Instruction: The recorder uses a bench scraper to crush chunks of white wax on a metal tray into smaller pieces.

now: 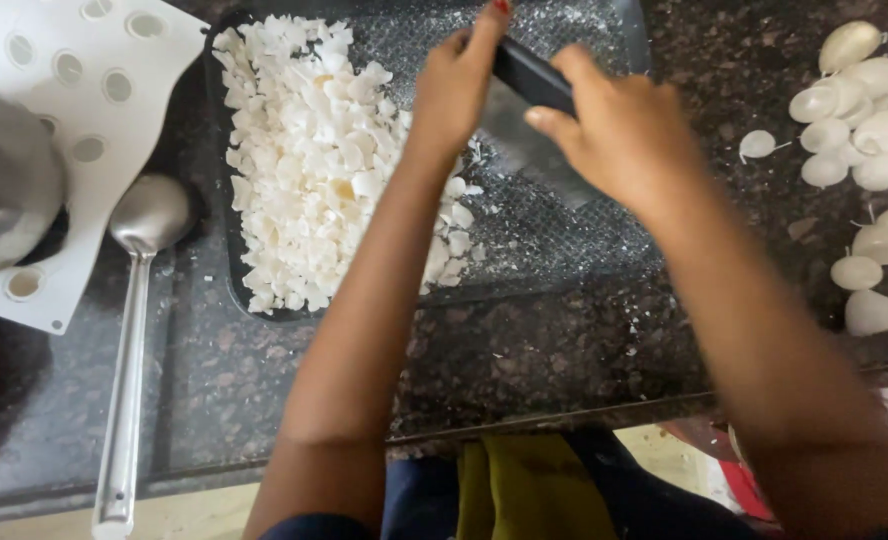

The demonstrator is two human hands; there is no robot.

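Note:
A dark speckled chopping board (564, 250) lies on a granite counter (524, 350). A heap of small white chopped pieces (314, 150) covers its left half. My right hand (614, 130) grips the black handle of a broad-bladed knife (529, 75) over the board's right half. My left hand (456, 85) rests with its fingers on the top of the blade, just right of the heap. The blade's edge is hidden behind my hands.
Several whole white rounded pieces (864, 130) lie on the counter at the right. A long steel ladle (134, 330) lies at the left beside a white perforated sheet (84, 150) and a grey metal vessel (4, 170). The counter's front edge runs below.

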